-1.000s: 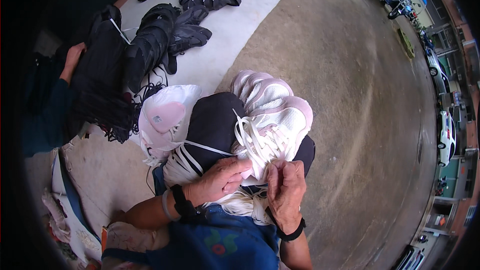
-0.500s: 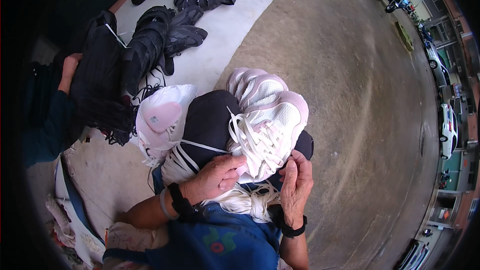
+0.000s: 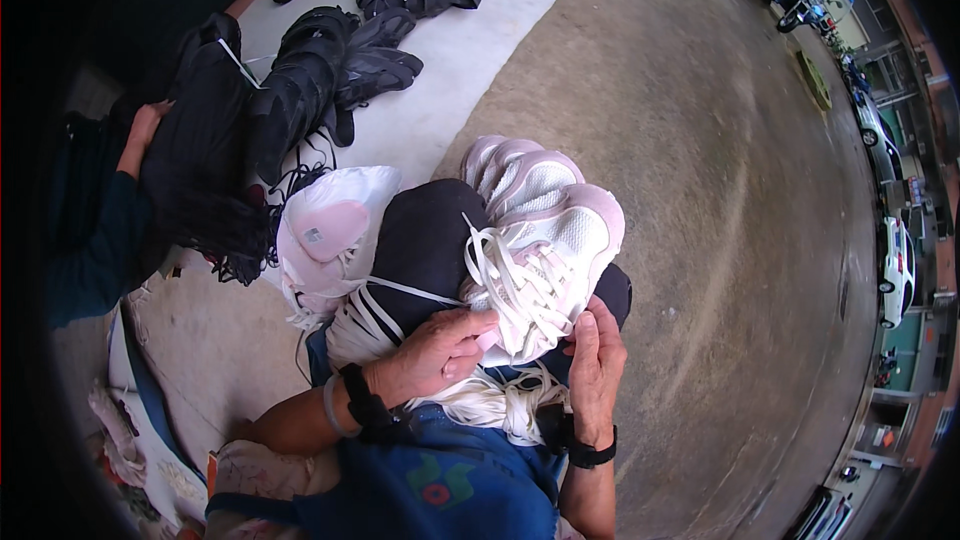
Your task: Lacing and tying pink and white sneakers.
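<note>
A stack of white and pink shoe uppers (image 3: 580,225) rests on my lap, with loose white laces threaded through the top one. My left hand (image 3: 440,348) is closed, pinching a small pale pink tab at the near end of that upper. The fingers of my right hand (image 3: 597,355) pinch its right edge near the lace holes. A bundle of white laces (image 3: 500,405) lies knotted over my blue apron (image 3: 400,485), below both hands. Left of the stack, another white and pink upper (image 3: 330,225) leans beside my dark-covered knee (image 3: 425,240).
Black shoe uppers (image 3: 300,80) lie in rows on a white sheet (image 3: 500,40) at the far left. Beside them a co-worker's hand (image 3: 150,123) rests on dark pieces. Concrete floor (image 3: 740,240) stretches right toward parked cars (image 3: 895,265) and motorbikes (image 3: 800,5).
The whole view has shifted slightly, so things sit a little farther right. Both hands keep their pinch on the upper; no other clear movement shows.
</note>
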